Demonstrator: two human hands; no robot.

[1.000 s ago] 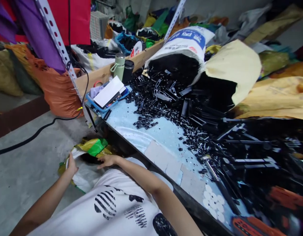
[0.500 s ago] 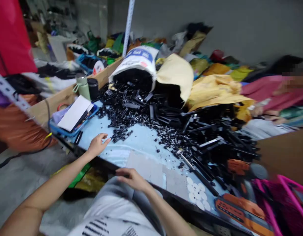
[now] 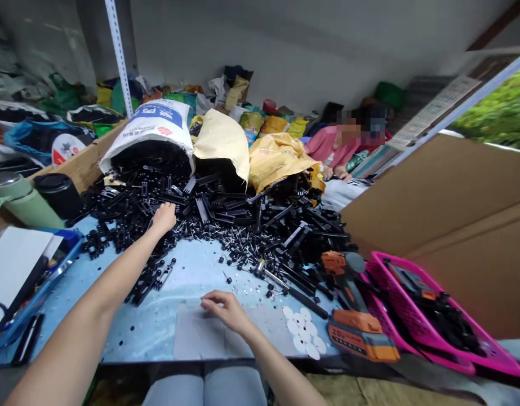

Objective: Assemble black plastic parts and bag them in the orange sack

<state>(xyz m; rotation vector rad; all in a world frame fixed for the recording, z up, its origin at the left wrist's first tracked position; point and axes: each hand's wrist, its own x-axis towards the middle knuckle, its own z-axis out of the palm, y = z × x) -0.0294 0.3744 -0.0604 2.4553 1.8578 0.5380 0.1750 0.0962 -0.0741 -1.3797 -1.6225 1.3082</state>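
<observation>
Left hand (image 3: 163, 217) reaches into the black parts (image 3: 226, 214) — grip hidden; right hand (image 3: 226, 307) flat, fingers loose.

— What sort of place am I looking into here?

— I'm seeing a small assembly or sorting workshop. Woven sacks (image 3: 152, 127) are spilling a big heap of black plastic parts (image 3: 226, 211) across a blue-covered worktable (image 3: 158, 321).

— Anything else pointing that way?

— An orange cordless drill (image 3: 348, 304) is lying beside a pink basket (image 3: 437, 316) of more parts, big cardboard sheets (image 3: 445, 214) are leaning at the right, and a slotted steel upright (image 3: 118, 53) is standing behind. More stuffed bags (image 3: 276, 155) are piling against the bare wall, where another person (image 3: 340, 149) is sitting.
</observation>
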